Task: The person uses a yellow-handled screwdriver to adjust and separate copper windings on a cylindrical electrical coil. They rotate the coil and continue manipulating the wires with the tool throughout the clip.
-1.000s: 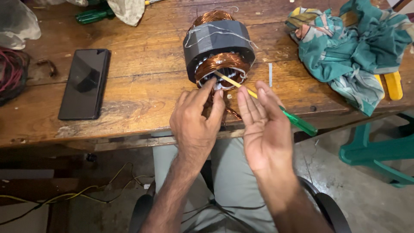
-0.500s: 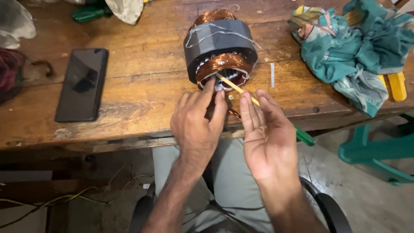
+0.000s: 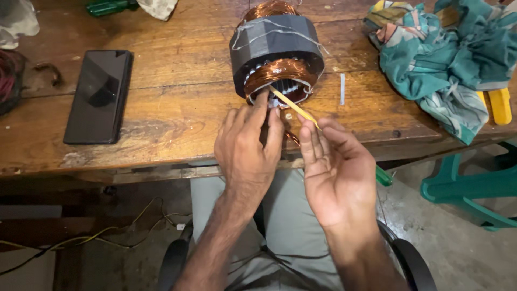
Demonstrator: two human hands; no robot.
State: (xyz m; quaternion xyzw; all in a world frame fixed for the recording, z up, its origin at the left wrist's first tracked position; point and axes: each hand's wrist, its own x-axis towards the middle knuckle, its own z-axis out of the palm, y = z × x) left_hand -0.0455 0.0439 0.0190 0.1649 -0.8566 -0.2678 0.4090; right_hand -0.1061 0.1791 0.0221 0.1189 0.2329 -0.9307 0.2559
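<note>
A motor stator (image 3: 276, 51) with a dark grey core and copper windings lies on its side on the wooden table (image 3: 172, 102). My left hand (image 3: 249, 145) reaches to its open end, with fingertips touching the copper coil there. My right hand (image 3: 336, 172) holds a thin yellow stick (image 3: 293, 106) that slants up into the stator's opening. A green handle (image 3: 383, 177) pokes out below the right hand, under the table's edge.
A black phone (image 3: 99, 96) lies flat at the left. A teal patterned cloth (image 3: 447, 59) is heaped at the right over yellow handles (image 3: 498, 105). A small white strip (image 3: 342, 89) lies beside the stator. A green plastic stool (image 3: 474, 188) stands lower right; wires trail on the floor.
Both hands shifted a little toward the stator. The green handle has dropped lower behind my right hand, and the stick's tip sits deeper in the opening.
</note>
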